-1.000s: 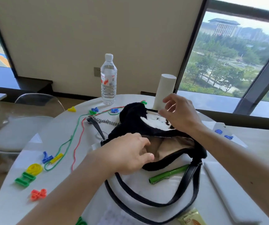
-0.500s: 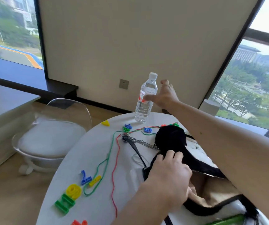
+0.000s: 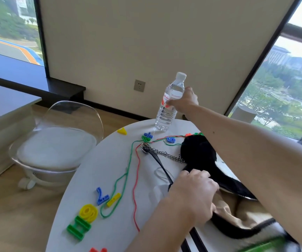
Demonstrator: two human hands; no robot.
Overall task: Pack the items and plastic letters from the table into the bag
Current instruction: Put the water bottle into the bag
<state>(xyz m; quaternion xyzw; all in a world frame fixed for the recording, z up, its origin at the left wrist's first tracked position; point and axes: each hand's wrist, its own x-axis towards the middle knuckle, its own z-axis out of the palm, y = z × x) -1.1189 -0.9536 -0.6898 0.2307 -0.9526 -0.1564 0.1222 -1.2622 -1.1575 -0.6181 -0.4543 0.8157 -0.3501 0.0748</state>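
Observation:
A black furry bag (image 3: pixel 199 157) with a tan lining lies open on the white round table (image 3: pixel 95 179). My left hand (image 3: pixel 193 195) grips the near edge of the bag's opening. My right hand (image 3: pixel 184 101) reaches to the far table edge and wraps around the clear water bottle (image 3: pixel 170 104), which stands upright. Plastic letters lie on the table: a green H (image 3: pixel 78 229), a yellow 9 (image 3: pixel 88 212), a blue 2 (image 3: pixel 101 196), a yellow bar (image 3: pixel 113 199), and further blue (image 3: pixel 170 139), green and yellow (image 3: pixel 122 131) pieces near the bottle.
Red (image 3: pixel 136 179) and green (image 3: pixel 128 171) strings trail across the table. A chain and black strap (image 3: pixel 164 155) run from the bag. A green pen (image 3: pixel 263 245) lies at the bottom right. A clear chair (image 3: pixel 55 142) stands left of the table; a white cylinder (image 3: pixel 244 113) shows behind my right arm.
My right hand left the white cylinder, swung left to the water bottle and closed around it. The view turned left. My left hand kept hold of the bag's opening.

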